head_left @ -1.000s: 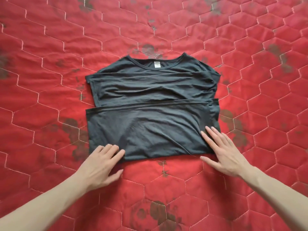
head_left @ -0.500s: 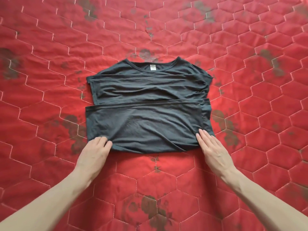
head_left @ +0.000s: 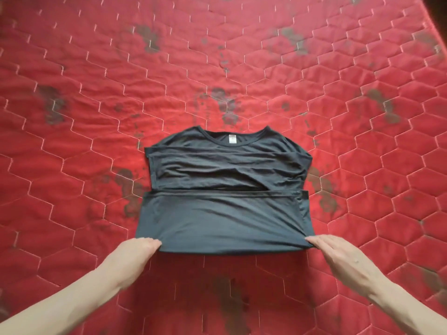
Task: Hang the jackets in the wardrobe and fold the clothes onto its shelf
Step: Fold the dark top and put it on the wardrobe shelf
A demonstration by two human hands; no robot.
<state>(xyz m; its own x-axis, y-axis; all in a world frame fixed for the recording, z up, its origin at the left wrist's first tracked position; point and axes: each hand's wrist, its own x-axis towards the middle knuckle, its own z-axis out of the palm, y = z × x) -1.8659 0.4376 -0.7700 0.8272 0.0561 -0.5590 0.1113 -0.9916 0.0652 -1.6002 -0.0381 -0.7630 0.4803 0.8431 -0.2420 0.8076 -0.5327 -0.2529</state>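
A dark grey T-shirt point(head_left: 225, 213) lies on the red quilt, collar and white label at the far side, its lower half folded up over the middle. My left hand point(head_left: 135, 253) grips the near left corner of the fold, fingers curled around the fabric. At the near right corner, my right hand point(head_left: 338, 255) pinches the cloth with its fingertips. The near edge is raised slightly off the quilt and casts a shadow below it. Creases run toward both held corners.
The red quilted cover point(head_left: 72, 117) with hexagon stitching and dark faded patches fills the whole view. No wardrobe, shelf or other clothing is visible. A dark edge shows at the top right corner point(head_left: 439, 10).
Both hands slid from lying flat on the shirt's near part out to its near corners and took hold of them. The near edge has lifted. The view has pulled back.
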